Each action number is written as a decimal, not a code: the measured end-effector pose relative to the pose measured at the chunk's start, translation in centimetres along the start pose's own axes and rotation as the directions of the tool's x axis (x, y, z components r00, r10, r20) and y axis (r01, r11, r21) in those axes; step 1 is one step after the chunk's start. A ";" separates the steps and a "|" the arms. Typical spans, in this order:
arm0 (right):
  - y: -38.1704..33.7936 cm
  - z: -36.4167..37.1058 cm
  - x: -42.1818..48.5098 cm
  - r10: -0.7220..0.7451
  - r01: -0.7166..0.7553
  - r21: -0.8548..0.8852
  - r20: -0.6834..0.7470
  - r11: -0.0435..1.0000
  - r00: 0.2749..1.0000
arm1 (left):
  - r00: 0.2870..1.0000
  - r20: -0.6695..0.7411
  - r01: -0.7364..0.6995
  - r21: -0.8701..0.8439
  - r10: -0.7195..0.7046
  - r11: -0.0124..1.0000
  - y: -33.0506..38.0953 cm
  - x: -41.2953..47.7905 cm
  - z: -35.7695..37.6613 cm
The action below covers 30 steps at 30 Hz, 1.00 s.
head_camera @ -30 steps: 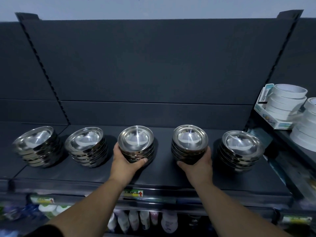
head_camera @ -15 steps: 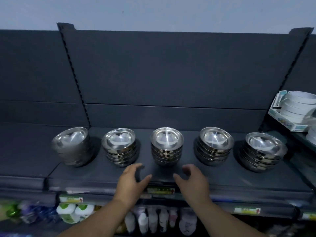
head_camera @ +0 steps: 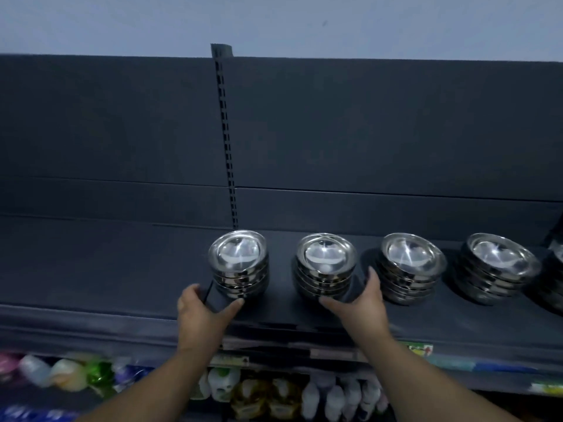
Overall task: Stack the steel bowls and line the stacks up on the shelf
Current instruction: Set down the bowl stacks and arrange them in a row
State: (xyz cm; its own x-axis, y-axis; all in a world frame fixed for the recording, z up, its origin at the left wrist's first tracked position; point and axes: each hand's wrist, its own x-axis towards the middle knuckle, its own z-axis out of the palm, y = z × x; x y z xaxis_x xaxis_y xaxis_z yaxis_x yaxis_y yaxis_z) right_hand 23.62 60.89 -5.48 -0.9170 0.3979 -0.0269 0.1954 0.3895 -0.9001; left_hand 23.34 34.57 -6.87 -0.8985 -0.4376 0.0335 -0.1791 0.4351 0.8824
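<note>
Dark shelf boards (head_camera: 122, 269) carry a row of steel bowl stacks in front of a dark back panel (head_camera: 365, 132). The leftmost stack (head_camera: 239, 266) sits just right of the seam between two shelf sections, and the second stack (head_camera: 324, 269) stands just beside it with a gap between them. The likeliest trouble is a shove low down. Nested steel slides easily, so a push at the base could leave the upper bowls behind, and the second stack already looks a little uneven at its rims. Dragging the leftmost stack leftward could also catch its base on that seam. The left hand (head_camera: 201, 315) is spread, not clasping. Its thumb tip reaches the front foot of the leftmost stack while its fingers lie apart on the seam side. The right hand (head_camera: 362, 306) cups the second stack loosely, thumb at the front base, fingers raised between it and the third stack (head_camera: 409, 272), which they could nudge. Whether those fingers touch metal is blurred. Further right stands a fourth stack (head_camera: 496, 272). A slotted upright (head_camera: 227, 147) rises behind, and bottles (head_camera: 222, 388) fill the tier below.
</note>
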 end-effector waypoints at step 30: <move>-2.9 0.9 0.5 -0.320 0.296 -0.222 -0.081 0.929 0.944 | 0.934 0.268 -0.172 -0.242 0.236 0.955 0.7 5.1 1.9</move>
State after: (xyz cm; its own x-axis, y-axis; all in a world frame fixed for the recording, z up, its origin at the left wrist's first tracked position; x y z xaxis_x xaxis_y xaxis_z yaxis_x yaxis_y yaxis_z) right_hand 22.22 59.20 -3.27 -0.9000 0.3181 0.2982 -0.0127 0.6644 -0.7472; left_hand 17.88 34.20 -6.96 -0.9890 -0.0947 0.1138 0.0805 0.3007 0.9503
